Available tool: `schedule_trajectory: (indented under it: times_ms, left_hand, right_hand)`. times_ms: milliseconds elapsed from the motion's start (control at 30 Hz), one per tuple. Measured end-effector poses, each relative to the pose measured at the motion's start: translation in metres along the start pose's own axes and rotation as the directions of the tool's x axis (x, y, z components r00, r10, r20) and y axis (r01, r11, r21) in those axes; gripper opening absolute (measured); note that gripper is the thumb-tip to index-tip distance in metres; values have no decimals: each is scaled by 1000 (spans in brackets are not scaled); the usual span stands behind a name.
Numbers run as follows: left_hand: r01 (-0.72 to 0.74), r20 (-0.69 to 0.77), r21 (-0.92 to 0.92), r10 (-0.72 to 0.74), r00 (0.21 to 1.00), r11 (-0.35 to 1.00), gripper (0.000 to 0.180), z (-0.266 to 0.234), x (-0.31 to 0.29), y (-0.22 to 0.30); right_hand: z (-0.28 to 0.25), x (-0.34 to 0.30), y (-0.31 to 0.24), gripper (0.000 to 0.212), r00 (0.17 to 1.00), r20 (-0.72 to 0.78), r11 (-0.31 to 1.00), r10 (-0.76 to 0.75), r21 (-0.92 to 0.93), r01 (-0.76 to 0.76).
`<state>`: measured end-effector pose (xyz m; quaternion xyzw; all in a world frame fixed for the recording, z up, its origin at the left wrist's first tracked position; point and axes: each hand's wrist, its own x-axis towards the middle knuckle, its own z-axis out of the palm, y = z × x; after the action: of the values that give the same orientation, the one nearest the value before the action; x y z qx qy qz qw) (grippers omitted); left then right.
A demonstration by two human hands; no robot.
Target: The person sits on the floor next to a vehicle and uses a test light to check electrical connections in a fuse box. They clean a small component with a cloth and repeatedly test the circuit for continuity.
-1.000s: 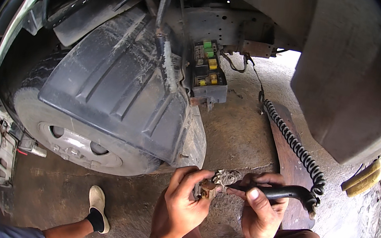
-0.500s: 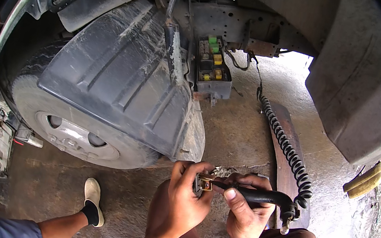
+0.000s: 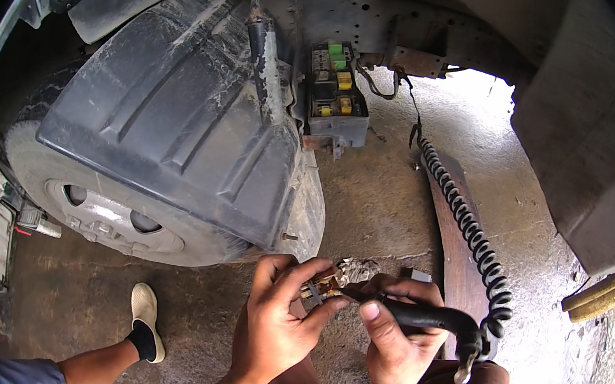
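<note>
My left hand [image 3: 280,322] grips a small electrical part with copper-coloured and grey metal pieces [image 3: 321,287], like an opened relay, between thumb and fingers. In my right hand [image 3: 401,339] is a black-handled test probe [image 3: 435,318], thumb pressed along its grip. The probe's tapered end points left, towards the small part; whether its tip touches cannot be made out. From the probe's right end a black coiled cord [image 3: 467,234] runs up to the vehicle frame. A black fuse box [image 3: 338,129] with green and yellow fuses hangs above my hands.
A wheel [image 3: 115,216] under a black mudguard [image 3: 176,119] fills the left side. A long brown board [image 3: 458,292] lies under the cord. Beyond my right hand sits a small grey block [image 3: 418,275]. Another person's foot in a beige shoe [image 3: 149,315] stands at lower left.
My left hand has shifted slightly left and tilted the small part. My right hand keeps its hold on the probe. The view has shifted, and the grey block now shows.
</note>
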<state>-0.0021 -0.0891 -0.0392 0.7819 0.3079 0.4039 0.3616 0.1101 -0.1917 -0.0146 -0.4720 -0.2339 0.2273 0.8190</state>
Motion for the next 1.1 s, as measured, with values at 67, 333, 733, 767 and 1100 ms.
schedule_trajectory:
  times_ms: [67, 333, 733, 767, 1100]
  left_hand:
    - [-37, -16, 90, 39, 999, 995, 57, -2, -1, 4]
    - [-122, -92, 65, 128, 988, 990, 62, 0, -1, 3]
    - [-107, -149, 41, 112, 983, 993, 57, 9, -4, 0]
    - [-120, -130, 64, 127, 983, 991, 59, 8, -5, 0]
    - [-127, -218, 75, 141, 966, 989, 54, 15, -7, 4]
  right_hand:
    - [1, -3, -4, 38, 999, 40, 998, 22, -66, -19]
    - [2, -4, 10, 39, 992, 101, 981, -71, -173, 88]
    - [-1, 1, 13, 39, 962, 203, 951, -180, -214, 223]
    - [-1, 1, 14, 39, 954, 217, 940, -206, -229, 255]
    - [-2, 5, 14, 36, 914, 288, 895, -287, -259, 363]
